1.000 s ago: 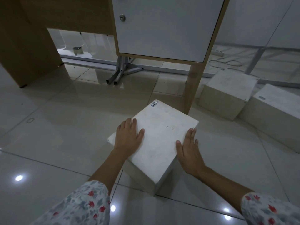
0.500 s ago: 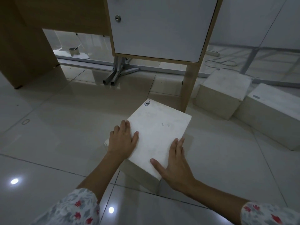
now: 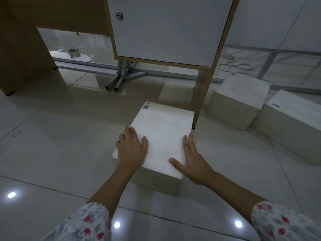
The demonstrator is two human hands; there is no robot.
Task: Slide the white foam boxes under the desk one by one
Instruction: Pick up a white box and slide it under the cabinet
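A white foam box (image 3: 163, 134) lies on the tiled floor just in front of the desk (image 3: 166, 28), its far right corner close to the desk's wooden leg (image 3: 199, 94). My left hand (image 3: 131, 148) rests flat on the lid's near left edge, fingers straight. Along the box's near right edge lies my right hand (image 3: 192, 159), thumb on the lid and fingers stretched beside the side. Two more white foam boxes sit to the right of the leg, one nearer the desk (image 3: 238, 100), the other further right (image 3: 291, 124).
The desk has a white cabinet door with a lock (image 3: 119, 15) and a brown side panel (image 3: 22, 49) at the left. Metal frame feet (image 3: 119, 79) and a small tin (image 3: 74, 52) stand under it. Cables and a power strip (image 3: 229, 55) lie at the back right.
The foam box has slid forward and turned straighter toward the desk opening. My right hand shifted from the box's right side to its near right corner, then further along that edge.
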